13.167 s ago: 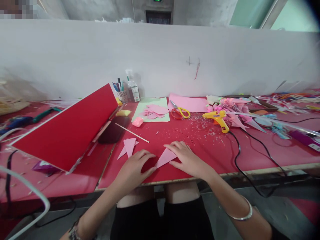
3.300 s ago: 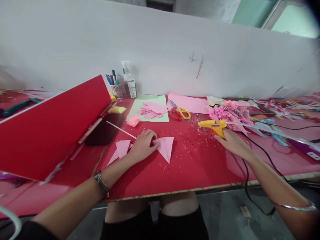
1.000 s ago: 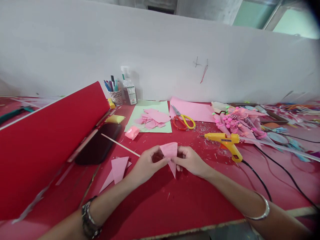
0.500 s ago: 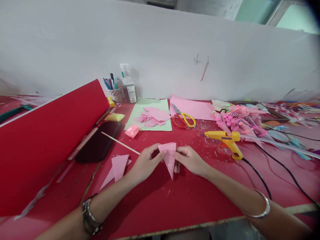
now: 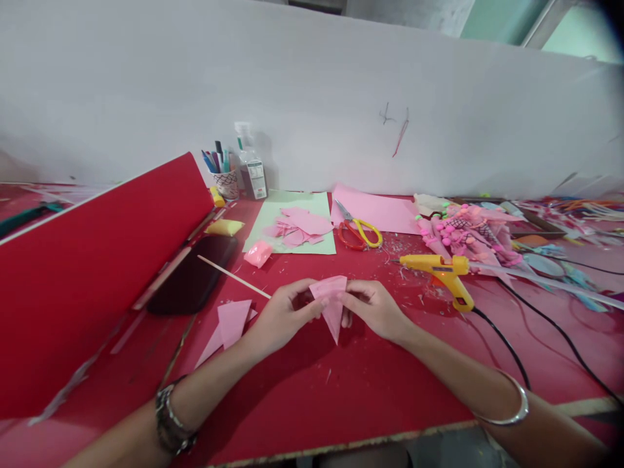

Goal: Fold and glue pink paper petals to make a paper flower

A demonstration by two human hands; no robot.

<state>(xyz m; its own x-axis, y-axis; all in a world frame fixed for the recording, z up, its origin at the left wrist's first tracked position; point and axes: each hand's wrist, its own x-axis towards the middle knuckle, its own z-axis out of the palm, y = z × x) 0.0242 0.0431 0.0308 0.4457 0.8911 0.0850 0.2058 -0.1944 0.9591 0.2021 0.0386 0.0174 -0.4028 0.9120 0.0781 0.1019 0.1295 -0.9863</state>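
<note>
Between my hands is a pink paper cone (image 5: 335, 316), its wide end up and its point toward me, just above the red table (image 5: 370, 403). My left hand (image 5: 288, 313) pinches its left side, thumb on the front face. On the right edge, my right hand (image 5: 374, 308) grips it with the thumb in front and fingers behind. Left of my left hand lie more folded pink paper pieces (image 5: 233, 323), partly overlapping. A thin pale stick (image 5: 234, 277) runs from behind my left hand toward a dark phone-like slab (image 5: 192, 276).
A yellow glue gun (image 5: 441, 266) with a black cord lies to the right. Scissors (image 5: 359, 229) rest near pink cut-outs (image 5: 299, 227) on a green sheet (image 5: 266, 207). Decorated pink cones (image 5: 468, 231) pile up at the back right. A large red board (image 5: 107, 273) slants along the left.
The paper cone has shifted very slightly right and up, with both hands still holding it. Nothing else on the table has visibly moved.
</note>
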